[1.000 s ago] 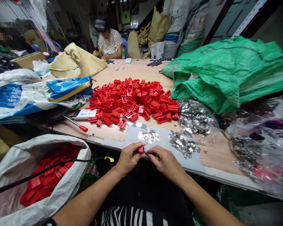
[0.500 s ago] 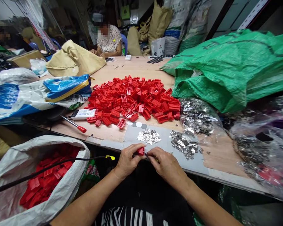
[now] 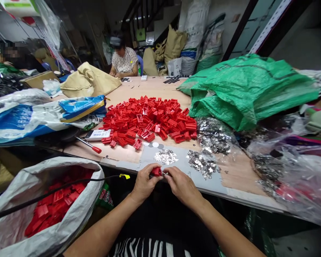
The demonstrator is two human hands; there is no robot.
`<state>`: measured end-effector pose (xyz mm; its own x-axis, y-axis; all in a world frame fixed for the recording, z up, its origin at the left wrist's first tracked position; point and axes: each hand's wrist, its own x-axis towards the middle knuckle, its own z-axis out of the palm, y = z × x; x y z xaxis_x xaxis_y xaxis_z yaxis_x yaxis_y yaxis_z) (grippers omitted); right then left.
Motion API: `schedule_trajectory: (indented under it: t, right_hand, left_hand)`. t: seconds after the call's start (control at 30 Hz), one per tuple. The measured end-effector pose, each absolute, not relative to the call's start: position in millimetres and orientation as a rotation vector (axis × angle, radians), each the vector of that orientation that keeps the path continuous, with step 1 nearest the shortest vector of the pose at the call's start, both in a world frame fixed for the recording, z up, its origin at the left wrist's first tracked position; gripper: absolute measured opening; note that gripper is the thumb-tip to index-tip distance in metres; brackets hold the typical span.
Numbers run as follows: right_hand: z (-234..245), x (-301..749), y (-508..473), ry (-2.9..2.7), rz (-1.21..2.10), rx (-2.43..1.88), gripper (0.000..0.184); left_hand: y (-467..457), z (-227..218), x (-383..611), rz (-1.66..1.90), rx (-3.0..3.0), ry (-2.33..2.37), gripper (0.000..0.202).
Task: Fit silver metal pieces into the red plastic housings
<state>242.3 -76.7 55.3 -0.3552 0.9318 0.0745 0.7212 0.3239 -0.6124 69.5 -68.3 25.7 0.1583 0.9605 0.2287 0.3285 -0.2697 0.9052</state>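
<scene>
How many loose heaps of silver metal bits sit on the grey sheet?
2: small heap just beyond the red part in the left hand, larger heap to its right. A clear bag beyond holds more.

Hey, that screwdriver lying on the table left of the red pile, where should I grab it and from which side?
Grip the screwdriver by its red handle, coming from above on the near side. It lies flat, handle nearest you and clear of the red pieces; the thin shaft runs away leftward.

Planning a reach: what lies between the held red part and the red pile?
Head view: between red part and red pile, a small heap of silvery bits on the grey sheet.
</scene>
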Motion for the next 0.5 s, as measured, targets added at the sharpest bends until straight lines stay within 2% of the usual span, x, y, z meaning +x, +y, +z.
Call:
schedule_trajectory:
  t: [0.1,0.23,0.37,0.5]
  right_hand:
    - [54,248,-82,-2.026,0.776,-1.316,0.017]
    - [59,252,-90,-1.929,0.993,-1.263,0.019]
    - [72,249,-97,-1.96,1.129,-1.157,0.035]
    - [80,244,-101,-2.015,1.126,-1.143,0.038]
  left_hand:
    - [-77,30,69,1.152,1.563,1.244,0.026]
    - [-87,44,72,1.27,1.012,1.004,0.03]
    - [-93,60,75,1.178,0.518,0.683,0.015]
    - [-99,65,76,1.123,0.25,0.55,0.01]
